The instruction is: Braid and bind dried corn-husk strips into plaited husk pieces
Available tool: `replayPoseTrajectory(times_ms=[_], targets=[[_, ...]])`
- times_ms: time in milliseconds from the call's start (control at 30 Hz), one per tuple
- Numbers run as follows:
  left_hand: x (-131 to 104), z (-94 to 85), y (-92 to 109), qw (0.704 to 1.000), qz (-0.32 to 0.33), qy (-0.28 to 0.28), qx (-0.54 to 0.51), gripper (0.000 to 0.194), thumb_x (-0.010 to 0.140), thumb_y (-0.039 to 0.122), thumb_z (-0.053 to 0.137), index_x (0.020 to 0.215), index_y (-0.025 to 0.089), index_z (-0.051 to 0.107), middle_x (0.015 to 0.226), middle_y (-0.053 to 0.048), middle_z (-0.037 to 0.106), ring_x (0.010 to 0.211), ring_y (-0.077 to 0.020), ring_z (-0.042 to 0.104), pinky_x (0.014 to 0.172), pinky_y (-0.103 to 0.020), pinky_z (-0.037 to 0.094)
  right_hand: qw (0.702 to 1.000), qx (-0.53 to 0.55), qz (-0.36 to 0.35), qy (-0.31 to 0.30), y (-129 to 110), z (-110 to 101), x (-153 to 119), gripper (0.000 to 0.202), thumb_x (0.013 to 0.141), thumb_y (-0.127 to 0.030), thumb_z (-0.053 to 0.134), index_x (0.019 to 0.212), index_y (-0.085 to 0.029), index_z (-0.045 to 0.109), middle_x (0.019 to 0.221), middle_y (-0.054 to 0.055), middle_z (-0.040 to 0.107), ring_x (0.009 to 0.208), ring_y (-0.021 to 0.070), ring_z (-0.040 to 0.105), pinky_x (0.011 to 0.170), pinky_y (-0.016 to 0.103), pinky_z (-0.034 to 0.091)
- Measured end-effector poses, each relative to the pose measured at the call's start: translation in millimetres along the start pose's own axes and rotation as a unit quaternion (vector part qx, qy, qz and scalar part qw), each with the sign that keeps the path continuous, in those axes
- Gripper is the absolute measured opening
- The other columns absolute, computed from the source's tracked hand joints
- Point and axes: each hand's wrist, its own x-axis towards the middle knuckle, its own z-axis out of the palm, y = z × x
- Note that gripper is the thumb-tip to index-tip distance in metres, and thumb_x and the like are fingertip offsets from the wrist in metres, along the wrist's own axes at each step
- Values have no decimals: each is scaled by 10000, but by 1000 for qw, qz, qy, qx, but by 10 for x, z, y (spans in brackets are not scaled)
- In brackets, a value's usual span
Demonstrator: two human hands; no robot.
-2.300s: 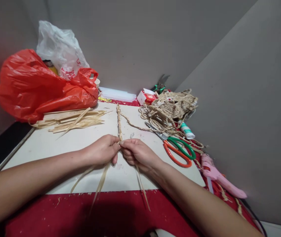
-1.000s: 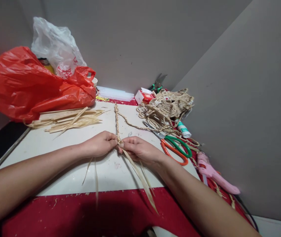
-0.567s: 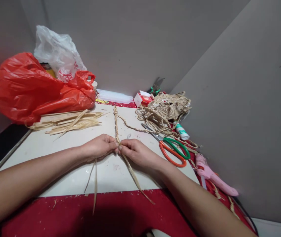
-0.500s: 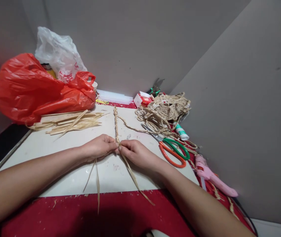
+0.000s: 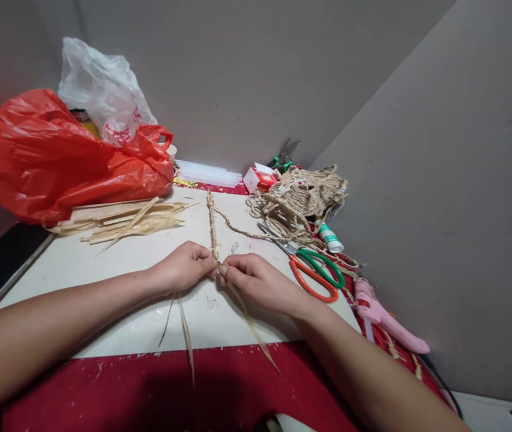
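Note:
A braid of pale dried straw-like strips (image 5: 213, 231) runs away from me over the white board (image 5: 134, 324). My left hand (image 5: 188, 266) pinches the braid's near end from the left. From the right, my right hand (image 5: 249, 276) pinches strips at the same spot, its fingertips almost touching the left ones. Loose strip ends hang toward me: two thin ones (image 5: 186, 330) below my left hand and a wider one (image 5: 253, 330) below my right. The exact crossing of the strips is hidden by my fingers.
Flat dried strips (image 5: 125, 221) lie at left before a red plastic bag (image 5: 57, 162). At right are a coiled braided cord (image 5: 305, 195), scissors (image 5: 314, 273) with green and orange handles, a glue stick (image 5: 330, 237) and a pink glue gun (image 5: 386, 321). Pliers (image 5: 285, 157) stand behind.
My right hand has shifted slightly right, opening a small gap between the hands. The loose ends below my left hand have swung a little to the right.

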Motion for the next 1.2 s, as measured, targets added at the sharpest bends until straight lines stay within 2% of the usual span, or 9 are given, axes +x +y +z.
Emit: replayPoseTrajectory(times_ms=[133, 300, 467, 633, 733, 833, 900, 1033, 1200], targets=[[-30, 43, 29, 999, -2, 15, -28, 249, 739, 256, 485, 530, 134, 541, 532, 0, 553, 502, -77, 429, 539, -216, 333, 992, 105, 73, -21, 29, 212, -16, 270, 891, -312, 335, 747, -162, 507, 409, -51, 425, 357, 91, 397, 419, 203, 305], [-70, 85, 73, 998, -26, 61, -21, 273, 715, 299, 531, 500, 152, 450, 443, 66, 369, 437, -49, 286, 453, -211, 211, 992, -120, -7, 44, -13, 323, -80, 239, 806, -164, 428, 567, -163, 420, 494, -22, 451, 466, 72, 371, 484, 209, 279], [-101, 70, 148, 996, -40, 52, -54, 241, 705, 292, 582, 547, 148, 470, 434, 77, 375, 406, -33, 259, 433, -206, 177, 985, -136, -62, -86, -190, 56, -214, 347, 858, -291, 458, 541, -153, 435, 479, -42, 366, 464, 62, 310, 479, 212, 250], [-116, 34, 196, 994, -45, 45, -93, 225, 725, 313, 597, 592, 153, 511, 365, 96, 311, 342, -34, 199, 395, -226, 106, 983, -40, -56, 168, -38, -163, -71, 325, 874, -399, 464, 722, -135, 577, 642, 9, 547, 592, 98, 460, 560, 214, 343], [-110, 39, 179, 993, -26, 27, -112, 236, 733, 329, 600, 609, 136, 543, 397, 76, 390, 342, -27, 218, 391, -222, 126, 993, 107, -29, 51, 112, -73, 87, 360, 864, -473, 463, 768, -141, 564, 640, 8, 551, 542, 89, 460, 515, 209, 355], [-108, 59, 178, 992, -22, 39, -116, 224, 724, 290, 611, 590, 133, 524, 400, 81, 396, 351, -17, 217, 402, -206, 149, 966, 250, 40, -48, 189, 34, 175, 427, 841, -550, 453, 639, -174, 435, 466, -69, 365, 369, 47, 248, 366, 192, 207], [-112, 71, 193, 993, -27, 45, -103, 202, 728, 257, 596, 586, 134, 522, 375, 94, 347, 350, -18, 208, 403, -200, 149, 960, 270, 49, -50, 213, 45, 194, 444, 818, -560, 489, 606, -181, 398, 444, -93, 277, 362, 40, 182, 351, 194, 141], [-108, 71, 212, 996, -35, 20, -77, 182, 742, 213, 531, 579, 132, 536, 377, 84, 316, 351, -28, 201, 382, -206, 133, 974, 211, 27, -75, 274, -15, 208, 458, 838, -550, 474, 598, -159, 459, 420, -85, 286, 361, 43, 228, 363, 204, 147], [-90, 50, 178, 984, -81, 16, -157, 139, 717, 180, 440, 581, 182, 411, 451, 90, 217, 364, -40, 147, 347, -207, 90, 958, 272, 16, -88, 347, -1, 232, 480, 842, -523, 495, 544, -182, 336, 438, -87, 270, 361, 36, 200, 356, 211, 135]])
